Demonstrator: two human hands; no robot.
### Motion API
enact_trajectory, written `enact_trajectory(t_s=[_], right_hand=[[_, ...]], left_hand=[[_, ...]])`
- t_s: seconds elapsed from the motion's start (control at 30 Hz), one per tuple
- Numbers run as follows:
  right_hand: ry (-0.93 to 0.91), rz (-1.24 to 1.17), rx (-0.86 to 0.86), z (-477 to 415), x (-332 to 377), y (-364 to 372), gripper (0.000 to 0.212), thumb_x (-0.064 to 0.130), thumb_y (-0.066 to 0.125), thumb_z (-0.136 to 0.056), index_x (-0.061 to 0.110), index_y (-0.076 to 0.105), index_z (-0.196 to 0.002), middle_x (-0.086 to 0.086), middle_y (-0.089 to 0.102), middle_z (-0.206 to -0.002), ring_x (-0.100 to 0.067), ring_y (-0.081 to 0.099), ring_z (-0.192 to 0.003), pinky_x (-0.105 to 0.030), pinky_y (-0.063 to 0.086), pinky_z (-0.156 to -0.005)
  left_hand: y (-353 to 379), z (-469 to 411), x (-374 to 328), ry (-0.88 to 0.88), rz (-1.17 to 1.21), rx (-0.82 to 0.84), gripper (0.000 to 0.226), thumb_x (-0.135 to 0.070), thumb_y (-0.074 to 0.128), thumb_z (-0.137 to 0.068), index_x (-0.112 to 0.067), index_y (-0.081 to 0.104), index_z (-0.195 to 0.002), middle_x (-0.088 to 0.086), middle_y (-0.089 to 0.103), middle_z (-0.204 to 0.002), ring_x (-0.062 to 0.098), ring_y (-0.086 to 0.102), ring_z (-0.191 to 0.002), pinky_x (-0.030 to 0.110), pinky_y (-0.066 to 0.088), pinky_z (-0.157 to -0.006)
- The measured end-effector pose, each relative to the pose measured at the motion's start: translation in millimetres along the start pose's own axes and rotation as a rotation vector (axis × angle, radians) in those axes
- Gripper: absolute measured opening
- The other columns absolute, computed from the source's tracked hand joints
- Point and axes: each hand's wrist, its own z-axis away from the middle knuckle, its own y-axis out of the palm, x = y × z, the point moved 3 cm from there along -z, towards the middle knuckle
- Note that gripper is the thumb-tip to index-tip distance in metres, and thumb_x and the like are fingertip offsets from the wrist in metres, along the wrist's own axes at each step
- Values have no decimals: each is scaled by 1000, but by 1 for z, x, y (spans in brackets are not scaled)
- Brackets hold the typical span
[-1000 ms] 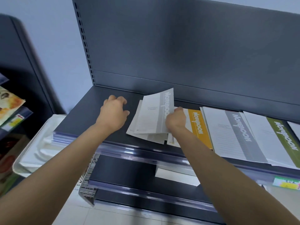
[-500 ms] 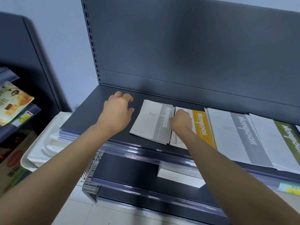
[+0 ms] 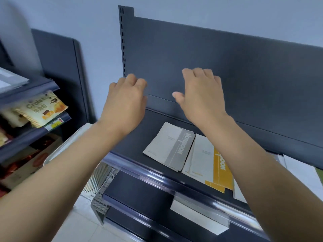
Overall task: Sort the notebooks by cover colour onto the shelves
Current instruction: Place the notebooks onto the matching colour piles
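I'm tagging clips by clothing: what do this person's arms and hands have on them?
Nothing that shows. The left hand and right hand are bare: no gloves, watch or bracelet. The left forearm and right forearm are uncovered to the frame edge; no sleeve appears.

Soft even light, glare on shelf edge [image 3: 157,177], motion blur, wide-angle bending.

A shop — gondola shelf [image 3: 132,165], snack packets [image 3: 42,109].
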Motion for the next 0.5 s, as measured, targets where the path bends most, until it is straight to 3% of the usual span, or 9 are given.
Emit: enact_trajectory(t_s=[0.17, 0.27, 0.37, 0.5], right_hand=[[-194, -85, -158, -7, 38, -40, 42, 36, 57, -92, 12, 46, -125, -5, 50, -121, -28, 41, -115, -34, 28, -91], [-284, -182, -245, -8, 65, -50, 46, 33, 62, -89, 9, 49, -127, -9, 51, -124, -31, 42, -116, -35, 27, -92], [-350, -305, -382, -10, 101, -54, 44, 24, 70, -80, 1, 58, -116, -17, 56, -119, -38, 49, -110, -43, 35, -87], [-428, -472, -431, -14, 164, -59, 36, 19, 68, -80, -1, 60, -109, -20, 57, -119, -40, 50, -110, -44, 36, -85]], left_hand=[[-59, 7, 17, 46, -277, -153, 22, -9, 55, -78, 4, 61, -96, 22, 57, -88, 40, 53, -74, 41, 38, -63], [-95, 23, 31, -19, -411, -184, 26, -14, 54, -76, 3, 61, -95, 22, 58, -89, 39, 55, -75, 41, 40, -64], [-127, 46, 48, -96, -526, -218, 26, -16, 52, -77, 1, 60, -96, 21, 58, -91, 38, 54, -77, 42, 40, -65], [-156, 85, 78, -208, -635, -188, 28, -18, 48, -80, -3, 60, -101, 16, 57, -96, 35, 53, -80, 42, 40, -67]])
